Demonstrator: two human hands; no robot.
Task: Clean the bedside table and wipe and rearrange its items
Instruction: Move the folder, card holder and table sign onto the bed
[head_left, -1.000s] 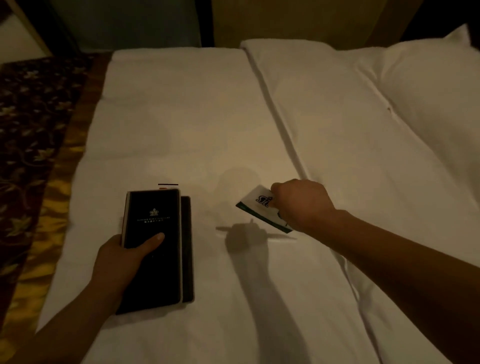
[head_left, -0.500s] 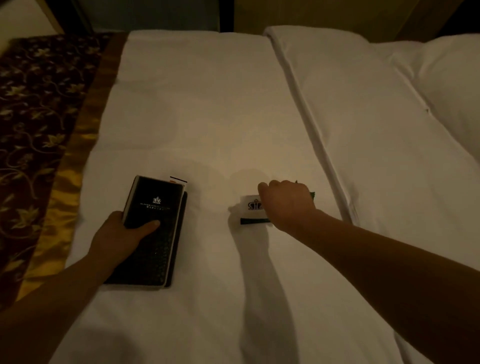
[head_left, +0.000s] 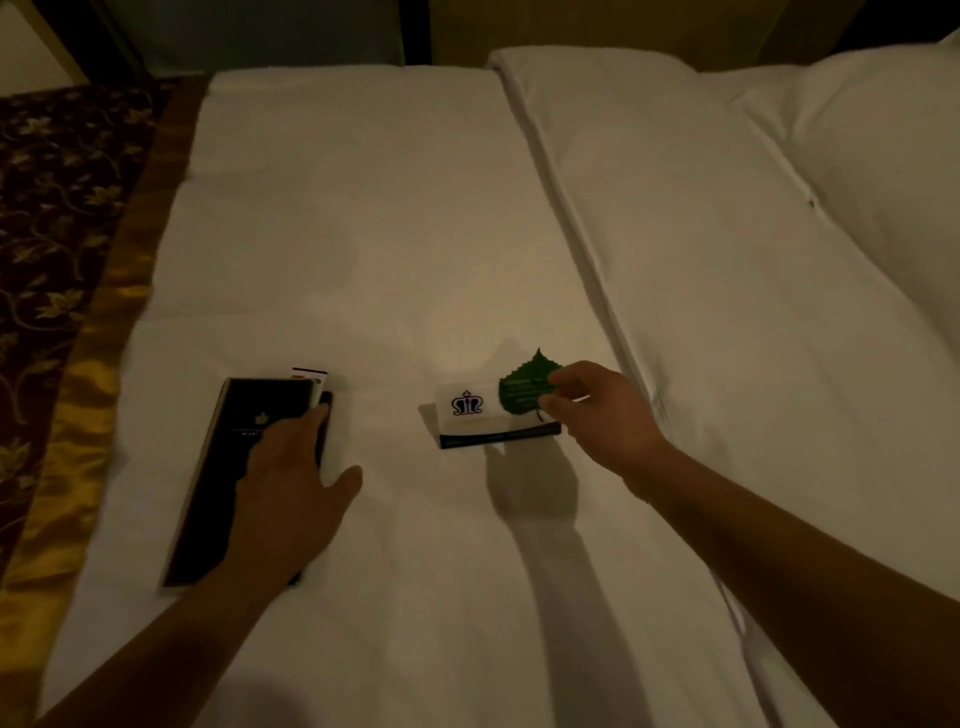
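A black folder with a small crest lies on the white bed sheet, stacked on another dark item, with a white card edge sticking out at its top. My left hand rests flat on the folder's right half, fingers spread. To the right lies a white card with a dark blue logo and a dark lower band. My right hand pinches a green leaf-shaped card just over the white card's right end.
A folded white duvet and pillow fill the right side. A patterned brown and gold bed runner covers the left edge. Dark furniture stands beyond the bed's far end.
The white card now lies flat on the sheet and my right hand has moved right, holding only the green leaf card. My left hand has slid further over the folder.
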